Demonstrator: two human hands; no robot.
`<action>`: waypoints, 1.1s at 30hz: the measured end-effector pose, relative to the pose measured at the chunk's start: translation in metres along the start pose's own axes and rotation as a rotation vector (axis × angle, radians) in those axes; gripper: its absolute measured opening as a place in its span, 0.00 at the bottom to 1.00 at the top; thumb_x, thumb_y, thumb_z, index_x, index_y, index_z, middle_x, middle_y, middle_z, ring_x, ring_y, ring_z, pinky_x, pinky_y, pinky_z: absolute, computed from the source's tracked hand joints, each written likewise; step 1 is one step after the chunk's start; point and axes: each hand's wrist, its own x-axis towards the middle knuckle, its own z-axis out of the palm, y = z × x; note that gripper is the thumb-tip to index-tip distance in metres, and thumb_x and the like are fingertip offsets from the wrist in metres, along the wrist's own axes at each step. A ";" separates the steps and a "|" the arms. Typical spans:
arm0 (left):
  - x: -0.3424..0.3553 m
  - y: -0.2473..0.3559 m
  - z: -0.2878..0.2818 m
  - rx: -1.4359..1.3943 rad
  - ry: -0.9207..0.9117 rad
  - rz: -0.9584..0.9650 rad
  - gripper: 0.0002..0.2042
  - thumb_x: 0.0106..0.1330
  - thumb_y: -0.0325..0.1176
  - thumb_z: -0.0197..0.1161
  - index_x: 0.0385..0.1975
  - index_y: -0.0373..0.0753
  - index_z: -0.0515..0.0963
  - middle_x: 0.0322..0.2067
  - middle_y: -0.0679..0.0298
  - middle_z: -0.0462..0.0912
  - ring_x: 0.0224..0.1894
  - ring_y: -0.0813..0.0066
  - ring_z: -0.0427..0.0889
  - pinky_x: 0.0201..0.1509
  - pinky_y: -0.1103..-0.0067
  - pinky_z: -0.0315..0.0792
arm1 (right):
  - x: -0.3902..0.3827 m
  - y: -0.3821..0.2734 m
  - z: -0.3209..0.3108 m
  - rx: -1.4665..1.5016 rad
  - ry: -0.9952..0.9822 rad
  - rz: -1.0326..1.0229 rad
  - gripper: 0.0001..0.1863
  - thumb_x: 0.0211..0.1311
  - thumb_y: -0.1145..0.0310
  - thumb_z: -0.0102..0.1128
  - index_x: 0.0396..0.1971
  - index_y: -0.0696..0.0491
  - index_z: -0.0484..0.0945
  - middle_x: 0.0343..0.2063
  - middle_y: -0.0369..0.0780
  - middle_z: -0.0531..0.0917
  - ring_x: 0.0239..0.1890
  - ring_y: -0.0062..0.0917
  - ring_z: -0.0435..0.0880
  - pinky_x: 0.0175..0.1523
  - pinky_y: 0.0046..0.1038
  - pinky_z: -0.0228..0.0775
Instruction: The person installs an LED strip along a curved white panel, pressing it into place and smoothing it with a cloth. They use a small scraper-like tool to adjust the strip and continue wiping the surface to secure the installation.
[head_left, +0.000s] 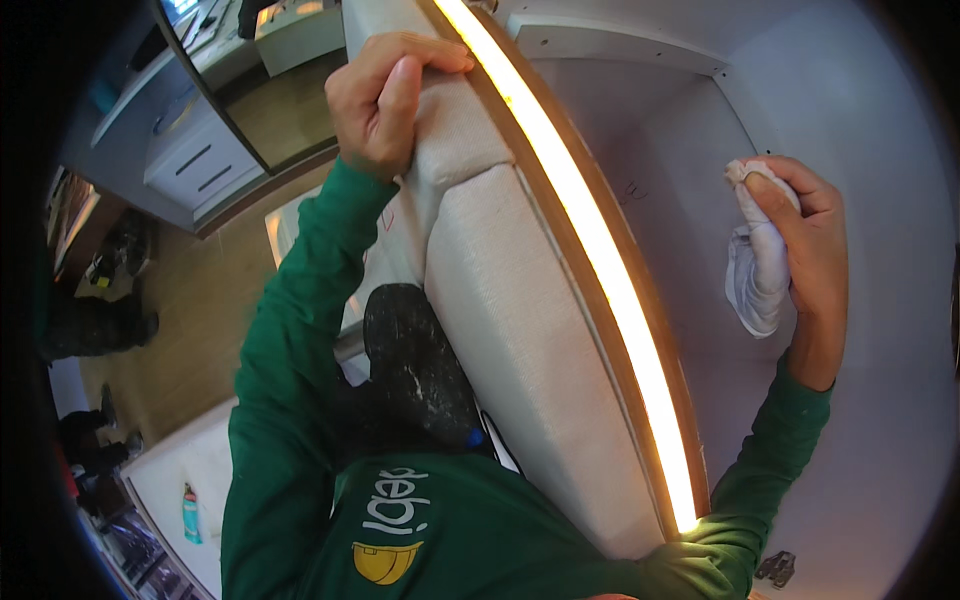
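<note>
My right hand [815,225] is closed around a bunched white cloth [765,265], whose loose end hangs below the thumb. It is close to the pale inside panel [660,170] of a cabinet-like recess. My left hand [375,100] lies on the far end of a light beige padded panel [520,340], its fingers bent over the padding and the fingertips at the brown wooden edge [590,290]. A bright light strip [600,240] runs along that edge, between my two hands. Both arms wear green sleeves.
To the left are a white drawer unit [200,165] and a wooden floor [205,300]. A turquoise bottle [191,515] is on a pale surface at lower left. Dark-clothed legs [100,325] of another person show at far left. A small dark metal fitting [776,569] is at lower right.
</note>
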 end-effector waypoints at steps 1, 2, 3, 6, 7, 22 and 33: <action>0.000 0.001 0.001 0.006 0.001 0.031 0.17 0.77 0.31 0.51 0.38 0.31 0.88 0.39 0.57 0.92 0.45 0.68 0.89 0.55 0.76 0.79 | -0.002 -0.001 -0.002 0.018 -0.072 -0.083 0.07 0.67 0.72 0.70 0.39 0.60 0.89 0.37 0.38 0.92 0.38 0.17 0.87 0.46 0.22 0.78; 0.000 0.003 0.002 0.031 -0.007 0.013 0.17 0.77 0.31 0.50 0.38 0.30 0.87 0.39 0.56 0.92 0.45 0.67 0.89 0.55 0.75 0.79 | -0.006 -0.002 -0.002 0.010 -0.085 -0.119 0.06 0.66 0.73 0.71 0.38 0.59 0.89 0.37 0.38 0.92 0.38 0.16 0.86 0.45 0.22 0.78; -0.001 0.005 0.002 0.038 -0.007 0.004 0.17 0.77 0.31 0.50 0.38 0.30 0.87 0.39 0.55 0.92 0.46 0.66 0.89 0.56 0.75 0.80 | -0.012 0.002 0.001 -0.019 -0.119 -0.077 0.05 0.65 0.74 0.72 0.38 0.59 0.89 0.37 0.37 0.92 0.38 0.15 0.86 0.45 0.22 0.78; -0.004 0.010 0.002 0.066 -0.010 -0.063 0.17 0.77 0.31 0.49 0.38 0.31 0.88 0.40 0.55 0.92 0.46 0.66 0.90 0.56 0.75 0.80 | -0.033 0.020 0.017 -0.082 -0.280 -0.176 0.04 0.64 0.76 0.72 0.36 0.59 0.88 0.34 0.38 0.91 0.36 0.18 0.86 0.42 0.24 0.77; -0.004 0.010 0.002 0.055 0.000 -0.066 0.17 0.77 0.31 0.49 0.38 0.31 0.88 0.40 0.55 0.92 0.46 0.66 0.90 0.56 0.75 0.80 | -0.039 0.024 0.020 -0.118 -0.262 -0.215 0.04 0.64 0.76 0.71 0.37 0.58 0.88 0.34 0.38 0.90 0.36 0.20 0.86 0.41 0.25 0.77; -0.010 -0.003 -0.004 0.007 -0.070 -0.080 0.20 0.78 0.34 0.46 0.41 0.24 0.84 0.45 0.49 0.90 0.48 0.62 0.87 0.57 0.71 0.77 | -0.044 0.021 0.040 -0.230 -0.201 -0.499 0.05 0.61 0.82 0.68 0.36 0.59 0.87 0.33 0.43 0.90 0.36 0.33 0.88 0.41 0.30 0.77; -0.012 0.000 -0.004 -0.015 -0.073 -0.088 0.20 0.79 0.34 0.45 0.41 0.25 0.84 0.45 0.49 0.90 0.48 0.64 0.88 0.56 0.71 0.78 | -0.039 0.016 0.046 -0.206 -0.190 -0.467 0.04 0.65 0.80 0.68 0.37 0.62 0.87 0.31 0.45 0.89 0.32 0.28 0.88 0.39 0.26 0.76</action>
